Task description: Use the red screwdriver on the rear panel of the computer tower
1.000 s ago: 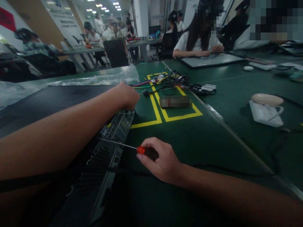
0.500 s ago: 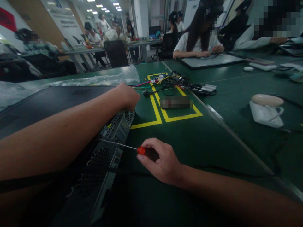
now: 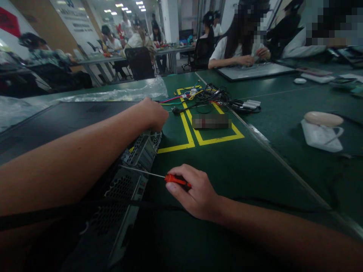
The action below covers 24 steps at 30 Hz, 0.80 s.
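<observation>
A dark computer case (image 3: 79,119) lies on its side at the left, its rear panel (image 3: 113,204) with vent holes turned toward the right. My right hand (image 3: 198,190) is closed round the red-and-black handle of a screwdriver (image 3: 174,179). The thin shaft runs left to the rear panel, and its tip meets the panel near the middle, where the exact contact is too dark to make out. My left hand (image 3: 154,115) is closed over the far rear corner of the case, above a round fan grille, with its fingertips hidden.
Beyond the case lies clear plastic wrap (image 3: 141,88). A tangle of cables (image 3: 212,94) rests on the green table (image 3: 227,166), near yellow tape markings and a blurred-out box (image 3: 211,121). A white object with a beige top (image 3: 323,130) stands right. Co-workers sit across.
The screwdriver handle has turned in my right hand, so more red shows now. My left hand stays on the case. Across the table, a co-worker's hands have lifted slightly.
</observation>
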Each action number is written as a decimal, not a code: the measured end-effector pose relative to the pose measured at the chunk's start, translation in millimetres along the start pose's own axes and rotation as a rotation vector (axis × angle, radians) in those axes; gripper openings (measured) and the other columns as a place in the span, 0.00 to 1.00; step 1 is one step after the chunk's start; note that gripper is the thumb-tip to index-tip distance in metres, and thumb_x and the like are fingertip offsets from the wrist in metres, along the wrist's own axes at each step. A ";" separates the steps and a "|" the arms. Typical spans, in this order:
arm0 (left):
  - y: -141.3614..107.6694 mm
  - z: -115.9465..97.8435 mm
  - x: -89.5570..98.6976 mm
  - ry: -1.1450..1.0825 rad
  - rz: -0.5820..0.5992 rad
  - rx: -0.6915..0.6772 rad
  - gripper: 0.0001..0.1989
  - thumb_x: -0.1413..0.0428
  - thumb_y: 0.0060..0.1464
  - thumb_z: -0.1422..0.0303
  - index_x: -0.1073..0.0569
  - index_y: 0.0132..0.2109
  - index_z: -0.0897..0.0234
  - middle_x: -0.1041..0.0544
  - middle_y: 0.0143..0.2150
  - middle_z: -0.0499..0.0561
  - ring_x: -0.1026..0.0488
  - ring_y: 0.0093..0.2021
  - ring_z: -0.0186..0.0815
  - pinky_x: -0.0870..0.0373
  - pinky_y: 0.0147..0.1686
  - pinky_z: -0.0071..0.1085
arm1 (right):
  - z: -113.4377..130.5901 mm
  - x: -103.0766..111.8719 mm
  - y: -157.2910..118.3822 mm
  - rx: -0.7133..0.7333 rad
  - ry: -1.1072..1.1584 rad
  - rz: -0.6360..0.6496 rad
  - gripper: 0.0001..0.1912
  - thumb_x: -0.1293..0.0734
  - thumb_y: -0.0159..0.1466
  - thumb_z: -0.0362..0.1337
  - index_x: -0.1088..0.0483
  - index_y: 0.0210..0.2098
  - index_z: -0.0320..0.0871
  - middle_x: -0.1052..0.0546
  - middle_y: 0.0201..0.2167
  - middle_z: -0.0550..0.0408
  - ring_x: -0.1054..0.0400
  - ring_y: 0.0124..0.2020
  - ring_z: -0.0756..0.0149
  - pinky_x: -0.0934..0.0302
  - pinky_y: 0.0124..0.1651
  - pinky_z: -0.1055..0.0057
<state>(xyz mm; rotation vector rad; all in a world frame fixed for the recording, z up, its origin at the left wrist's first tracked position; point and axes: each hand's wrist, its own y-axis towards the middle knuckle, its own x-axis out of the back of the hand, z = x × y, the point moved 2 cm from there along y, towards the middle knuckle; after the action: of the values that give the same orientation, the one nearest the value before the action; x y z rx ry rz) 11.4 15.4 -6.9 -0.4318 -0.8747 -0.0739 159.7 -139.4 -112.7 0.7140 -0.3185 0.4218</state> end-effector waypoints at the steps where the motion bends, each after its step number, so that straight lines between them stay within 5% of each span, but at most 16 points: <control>1: 0.5 0.3 -0.4 -0.003 0.001 0.002 0.20 0.45 0.51 0.67 0.19 0.51 0.60 0.20 0.52 0.62 0.26 0.51 0.52 0.33 0.51 0.51 | 0.1 0.0 -0.2 -0.002 0.006 -0.006 0.09 0.34 0.70 0.40 0.29 0.45 0.41 0.23 0.36 0.51 0.29 0.34 0.65 0.32 0.40 0.68; 7: 1.2 0.7 -1.3 -0.002 0.007 0.013 0.20 0.45 0.51 0.67 0.19 0.51 0.58 0.19 0.50 0.60 0.26 0.50 0.50 0.33 0.51 0.49 | -1.0 -1.3 -1.1 -0.022 0.032 -0.050 0.12 0.29 0.63 0.36 0.32 0.45 0.44 0.23 0.36 0.54 0.29 0.33 0.66 0.32 0.38 0.69; 24: -1.3 -1.9 1.0 0.037 0.018 0.004 0.23 0.47 0.54 0.68 0.21 0.55 0.63 0.20 0.53 0.65 0.25 0.51 0.54 0.32 0.50 0.52 | -2.1 -1.8 -0.4 -0.011 0.026 -0.038 0.08 0.31 0.66 0.35 0.33 0.42 0.44 0.24 0.34 0.55 0.31 0.30 0.68 0.34 0.37 0.71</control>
<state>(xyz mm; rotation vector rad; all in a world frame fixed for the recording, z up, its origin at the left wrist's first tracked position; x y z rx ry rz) 13.1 13.6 -6.7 -0.4330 -0.8346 -0.0637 158.6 -138.8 -115.2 0.7017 -0.2820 0.3930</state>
